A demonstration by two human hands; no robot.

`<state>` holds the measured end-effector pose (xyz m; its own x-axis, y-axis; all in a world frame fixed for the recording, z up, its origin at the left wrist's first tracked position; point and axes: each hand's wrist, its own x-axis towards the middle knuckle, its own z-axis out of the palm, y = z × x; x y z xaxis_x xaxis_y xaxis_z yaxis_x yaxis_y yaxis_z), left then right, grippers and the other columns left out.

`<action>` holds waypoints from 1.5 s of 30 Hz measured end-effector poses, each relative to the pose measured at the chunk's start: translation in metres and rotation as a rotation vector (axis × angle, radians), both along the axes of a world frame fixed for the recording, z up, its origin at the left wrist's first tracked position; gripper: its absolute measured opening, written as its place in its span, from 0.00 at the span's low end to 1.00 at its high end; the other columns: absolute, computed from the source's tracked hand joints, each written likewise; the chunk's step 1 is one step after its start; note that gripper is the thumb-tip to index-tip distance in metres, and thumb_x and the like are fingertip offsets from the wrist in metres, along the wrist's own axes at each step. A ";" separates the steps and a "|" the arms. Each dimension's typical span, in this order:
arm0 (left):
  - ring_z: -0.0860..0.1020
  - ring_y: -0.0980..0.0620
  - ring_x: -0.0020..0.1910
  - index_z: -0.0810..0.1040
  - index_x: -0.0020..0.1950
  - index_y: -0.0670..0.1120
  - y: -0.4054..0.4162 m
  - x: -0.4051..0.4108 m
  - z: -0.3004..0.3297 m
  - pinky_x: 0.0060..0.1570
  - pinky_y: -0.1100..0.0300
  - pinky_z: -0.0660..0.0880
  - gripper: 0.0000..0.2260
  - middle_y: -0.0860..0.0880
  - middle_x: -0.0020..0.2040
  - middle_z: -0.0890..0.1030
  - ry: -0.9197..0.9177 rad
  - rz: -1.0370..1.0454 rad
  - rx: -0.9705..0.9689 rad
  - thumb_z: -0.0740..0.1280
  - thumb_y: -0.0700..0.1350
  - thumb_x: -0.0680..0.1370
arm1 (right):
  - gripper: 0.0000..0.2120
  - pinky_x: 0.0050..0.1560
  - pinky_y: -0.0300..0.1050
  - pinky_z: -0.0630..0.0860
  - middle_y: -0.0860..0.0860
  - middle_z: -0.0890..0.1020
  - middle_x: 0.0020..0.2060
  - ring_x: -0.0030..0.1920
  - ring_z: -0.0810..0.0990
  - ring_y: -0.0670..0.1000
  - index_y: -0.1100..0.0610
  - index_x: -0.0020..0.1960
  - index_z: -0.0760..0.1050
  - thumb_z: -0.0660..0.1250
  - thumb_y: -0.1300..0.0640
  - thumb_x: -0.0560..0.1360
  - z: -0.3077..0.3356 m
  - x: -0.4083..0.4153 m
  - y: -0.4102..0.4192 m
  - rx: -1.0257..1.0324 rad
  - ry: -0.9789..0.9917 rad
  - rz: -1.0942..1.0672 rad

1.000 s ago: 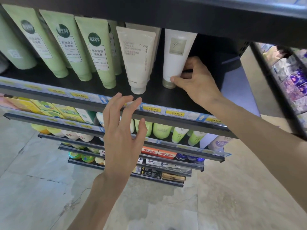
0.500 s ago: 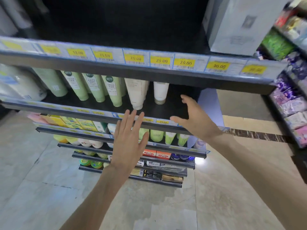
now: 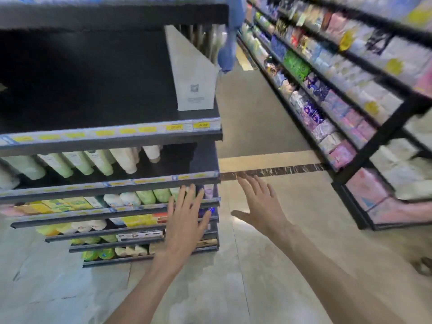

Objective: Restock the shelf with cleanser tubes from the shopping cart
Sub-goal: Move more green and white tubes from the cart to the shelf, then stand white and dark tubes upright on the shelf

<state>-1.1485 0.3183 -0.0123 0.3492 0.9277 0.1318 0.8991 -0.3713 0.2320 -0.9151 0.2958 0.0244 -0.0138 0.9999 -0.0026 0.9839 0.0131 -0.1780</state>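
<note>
Reaching forward with both arms, blurred by motion. Left hand point(image 3: 187, 220) spreading flat with straight fingers, empty, in front of the lower shelves point(image 3: 131, 232). Right hand point(image 3: 261, 206) at 3 o'clock of it, fingers loose, grasping nothing, over the floor point(image 3: 245, 277). Cleanser tubes point(image 3: 98, 161) standing in a row at 10 o'clock from the left hand.

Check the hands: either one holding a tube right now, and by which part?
Nothing is held. The left hand and the right hand are both empty with fingers spread, in front of the shelf; the cleanser tubes stand untouched.
</note>
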 end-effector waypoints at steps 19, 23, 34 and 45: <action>0.49 0.47 0.84 0.59 0.84 0.54 -0.241 0.427 0.008 0.81 0.40 0.54 0.32 0.50 0.85 0.54 -0.014 -0.672 -0.069 0.43 0.66 0.83 | 0.46 0.80 0.61 0.52 0.52 0.54 0.83 0.83 0.50 0.57 0.48 0.84 0.48 0.62 0.29 0.76 -0.007 0.365 -0.370 -0.054 0.033 -0.640; 0.54 0.46 0.84 0.62 0.83 0.53 -0.273 0.514 0.007 0.79 0.42 0.55 0.30 0.49 0.84 0.58 0.009 -0.845 -0.075 0.46 0.65 0.84 | 0.45 0.79 0.60 0.53 0.53 0.56 0.82 0.82 0.53 0.57 0.49 0.83 0.50 0.62 0.29 0.76 -0.009 0.422 -0.431 -0.047 0.056 -0.810; 0.64 0.43 0.80 0.67 0.80 0.51 -0.326 0.764 -0.010 0.79 0.41 0.60 0.30 0.46 0.80 0.68 0.045 -1.230 -0.122 0.48 0.63 0.83 | 0.43 0.76 0.59 0.61 0.52 0.64 0.79 0.78 0.63 0.58 0.51 0.82 0.57 0.64 0.29 0.75 -0.019 0.580 -0.532 -0.027 0.021 -1.200; 0.54 0.43 0.83 0.61 0.83 0.50 -0.349 0.986 -0.006 0.80 0.40 0.57 0.27 0.47 0.84 0.58 0.084 -1.516 -0.169 0.59 0.56 0.86 | 0.41 0.75 0.58 0.64 0.53 0.66 0.77 0.77 0.65 0.57 0.50 0.81 0.57 0.65 0.31 0.76 -0.022 0.742 -0.562 -0.004 0.089 -1.501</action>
